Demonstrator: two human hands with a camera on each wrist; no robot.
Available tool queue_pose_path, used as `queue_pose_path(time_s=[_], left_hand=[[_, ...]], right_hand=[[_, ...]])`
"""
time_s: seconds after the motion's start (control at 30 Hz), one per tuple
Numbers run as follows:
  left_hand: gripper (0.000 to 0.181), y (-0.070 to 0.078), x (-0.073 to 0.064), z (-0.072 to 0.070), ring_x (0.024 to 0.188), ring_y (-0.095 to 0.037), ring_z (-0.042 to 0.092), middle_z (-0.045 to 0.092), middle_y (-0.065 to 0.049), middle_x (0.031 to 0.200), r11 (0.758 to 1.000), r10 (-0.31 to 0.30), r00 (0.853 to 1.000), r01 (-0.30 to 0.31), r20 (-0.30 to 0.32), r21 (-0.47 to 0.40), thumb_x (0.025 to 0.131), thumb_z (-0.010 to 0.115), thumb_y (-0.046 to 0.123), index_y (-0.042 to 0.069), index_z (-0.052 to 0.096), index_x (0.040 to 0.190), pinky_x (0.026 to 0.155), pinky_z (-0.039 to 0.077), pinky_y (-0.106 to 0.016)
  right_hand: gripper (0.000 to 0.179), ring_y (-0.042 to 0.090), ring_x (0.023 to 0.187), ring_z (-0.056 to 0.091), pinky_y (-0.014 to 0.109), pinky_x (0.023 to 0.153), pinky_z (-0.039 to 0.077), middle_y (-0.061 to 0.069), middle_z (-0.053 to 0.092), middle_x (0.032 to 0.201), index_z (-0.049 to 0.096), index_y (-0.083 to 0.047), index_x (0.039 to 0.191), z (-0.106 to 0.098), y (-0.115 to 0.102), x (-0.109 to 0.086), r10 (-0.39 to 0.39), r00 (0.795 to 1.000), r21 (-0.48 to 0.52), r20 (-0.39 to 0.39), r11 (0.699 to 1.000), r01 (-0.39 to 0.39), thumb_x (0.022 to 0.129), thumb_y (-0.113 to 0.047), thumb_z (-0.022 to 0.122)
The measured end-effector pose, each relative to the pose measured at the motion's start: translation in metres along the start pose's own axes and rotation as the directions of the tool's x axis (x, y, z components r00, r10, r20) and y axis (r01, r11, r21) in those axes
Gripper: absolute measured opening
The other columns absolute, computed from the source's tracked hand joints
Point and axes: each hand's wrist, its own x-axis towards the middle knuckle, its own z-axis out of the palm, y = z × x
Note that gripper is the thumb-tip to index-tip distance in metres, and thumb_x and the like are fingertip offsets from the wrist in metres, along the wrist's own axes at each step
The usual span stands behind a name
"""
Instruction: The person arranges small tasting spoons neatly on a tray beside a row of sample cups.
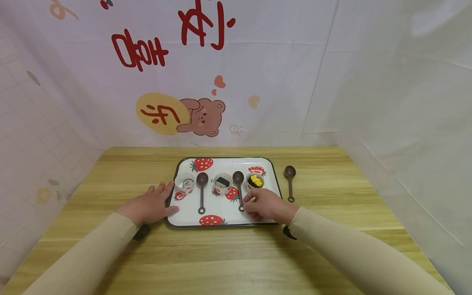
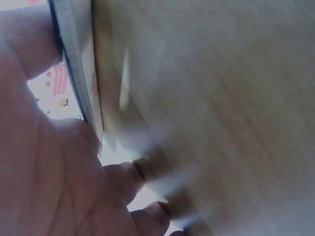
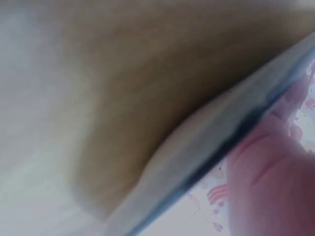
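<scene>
A white strawberry-print tray (image 1: 230, 219) with a dark rim lies on the wooden table. My left hand (image 1: 152, 205) rests over its left edge, fingers spread, thumb reaching inside the rim. The left wrist view shows the fingers beside the tray's outer wall. Two brown spoons lie on the tray between the cups. My right hand (image 1: 266, 204) has curled fingers right at the handle end of the right-hand spoon (image 1: 238, 178); I cannot tell whether they pinch it. The other spoon (image 1: 202, 180) lies apart from both hands.
Three small paper cups stand in a row: the left cup (image 1: 180, 182) with a pale sushi roll, the middle cup (image 1: 223, 189) with a dark-wrapped piece, the right cup (image 1: 250, 186) with yellow-topped sushi (image 1: 256, 180). A third brown spoon (image 1: 290, 184) lies right of the tray.
</scene>
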Motion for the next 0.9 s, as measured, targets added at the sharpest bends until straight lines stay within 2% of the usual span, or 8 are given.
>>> queue_pose_path(time_s=[0.23, 0.43, 0.5, 0.6, 0.77, 0.83, 0.9], left_hand=[[0.105, 0.002, -0.002, -0.002, 0.152, -0.066, 0.017, 0.018, -0.037, 0.169, 1.000, -0.001, 1.000, 0.001, 0.006, -0.001, 0.098, 0.059, 0.068, 0.001, 0.017, 0.168, 0.117, 0.031, -0.075], [0.106, 0.001, -0.003, -0.002, 0.152, -0.065, 0.017, 0.019, -0.036, 0.169, 1.000, -0.001, 1.000, 0.001, 0.005, 0.002, 0.097, 0.059, 0.069, 0.002, 0.017, 0.168, 0.117, 0.032, -0.074], [0.106, 0.001, -0.003, -0.002, 0.152, -0.065, 0.018, 0.019, -0.036, 0.169, 1.000, -0.001, 1.000, 0.001, 0.005, 0.005, 0.097, 0.059, 0.069, 0.002, 0.018, 0.168, 0.117, 0.032, -0.074], [0.106, 0.001, -0.002, -0.002, 0.152, -0.065, 0.018, 0.019, -0.036, 0.169, 1.000, -0.001, 1.000, 0.001, 0.005, 0.008, 0.097, 0.059, 0.069, 0.002, 0.017, 0.168, 0.117, 0.033, -0.075], [0.107, 0.000, -0.001, -0.001, 0.152, -0.066, 0.017, 0.018, -0.036, 0.169, 1.000, -0.001, 1.000, 0.001, 0.007, 0.005, 0.097, 0.059, 0.069, 0.002, 0.016, 0.168, 0.117, 0.032, -0.075], [0.107, 0.000, -0.001, -0.001, 0.152, -0.066, 0.017, 0.018, -0.036, 0.169, 1.000, -0.001, 1.000, 0.001, 0.007, 0.003, 0.097, 0.059, 0.070, 0.001, 0.016, 0.168, 0.117, 0.032, -0.075], [0.107, -0.001, 0.000, 0.000, 0.152, -0.066, 0.017, 0.017, -0.037, 0.169, 1.000, -0.001, 1.000, 0.001, 0.006, 0.003, 0.097, 0.059, 0.070, 0.001, 0.016, 0.168, 0.117, 0.031, -0.075]], right_hand=[[0.018, 0.017, 0.075, 0.064, 0.028, 0.067, 0.058, 0.009, 0.072, 0.089, 0.071, -0.007, 0.114, -0.009, 0.007, -0.006, -0.063, 0.997, 0.024, -0.040, 0.998, 0.064, 0.097, -0.013, 0.073], [0.020, 0.017, 0.071, 0.062, 0.029, 0.063, 0.053, 0.011, 0.074, 0.095, 0.072, -0.005, 0.115, -0.023, 0.009, -0.015, -0.107, 0.988, -0.029, -0.110, 0.994, 0.104, 0.099, -0.016, 0.073], [0.019, 0.017, 0.069, 0.060, 0.029, 0.061, 0.050, 0.010, 0.073, 0.094, 0.073, -0.006, 0.114, -0.029, 0.010, -0.017, -0.123, 0.982, -0.066, -0.140, 0.991, 0.114, 0.099, -0.017, 0.073], [0.017, 0.016, 0.073, 0.061, 0.029, 0.063, 0.051, 0.007, 0.073, 0.095, 0.074, -0.008, 0.112, -0.038, 0.014, -0.019, -0.155, 0.969, -0.138, -0.191, 0.982, 0.129, 0.099, -0.019, 0.073], [0.014, 0.018, 0.090, 0.066, 0.032, 0.078, 0.056, 0.004, 0.076, 0.103, 0.074, -0.011, 0.110, -0.056, 0.020, -0.022, -0.241, 0.934, -0.339, -0.264, 0.930, 0.144, 0.102, -0.022, 0.070], [0.015, 0.019, 0.091, 0.066, 0.032, 0.077, 0.055, 0.005, 0.076, 0.103, 0.074, -0.011, 0.111, -0.063, 0.022, -0.023, -0.265, 0.919, -0.395, -0.293, 0.908, 0.136, 0.103, -0.022, 0.069], [0.017, 0.020, 0.090, 0.066, 0.032, 0.074, 0.054, 0.007, 0.076, 0.104, 0.074, -0.010, 0.112, -0.069, 0.024, -0.024, -0.266, 0.912, -0.413, -0.313, 0.903, 0.121, 0.103, -0.023, 0.068]])
